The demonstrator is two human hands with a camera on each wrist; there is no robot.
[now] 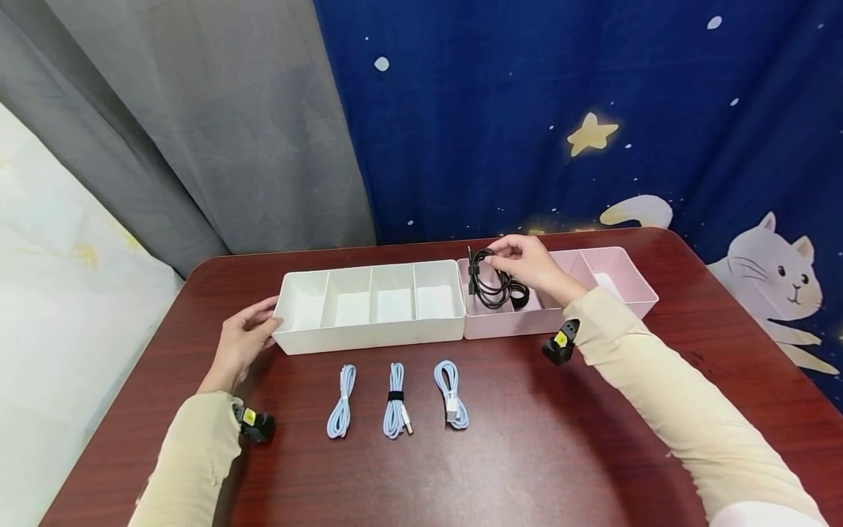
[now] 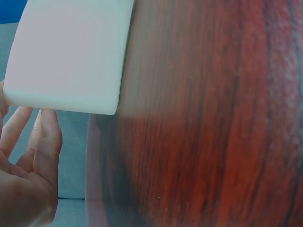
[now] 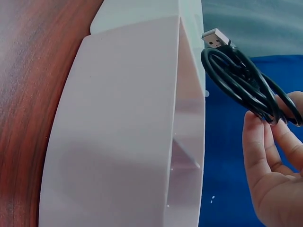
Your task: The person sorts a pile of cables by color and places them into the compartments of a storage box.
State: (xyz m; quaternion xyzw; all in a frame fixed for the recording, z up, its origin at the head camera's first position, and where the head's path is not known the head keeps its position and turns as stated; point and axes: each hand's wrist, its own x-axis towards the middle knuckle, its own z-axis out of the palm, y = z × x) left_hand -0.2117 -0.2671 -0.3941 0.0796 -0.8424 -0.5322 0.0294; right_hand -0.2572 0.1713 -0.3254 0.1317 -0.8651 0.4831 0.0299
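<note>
My right hand (image 1: 530, 265) pinches a coiled black USB cable (image 1: 487, 282), raised over the left part of the pink divided box (image 1: 560, 322). In the right wrist view, the cable's metal USB plug (image 3: 216, 39) sticks out beyond the loops. Lower, beside the held cable, a small black coil (image 1: 520, 297) shows; whether it is separate I cannot tell. At the left end of the white divided box (image 1: 375, 337), my left hand (image 1: 242, 340) touches the end wall with fairly straight fingers (image 2: 47, 142). The white box's right end meets the pink box.
Three light-blue bundled cables lie in front of the white box: a left one (image 1: 341, 402), a middle one with a black strap (image 1: 396, 401) and a right one (image 1: 451, 395). Curtains (image 1: 461, 110) hang behind the brown table (image 1: 527, 454).
</note>
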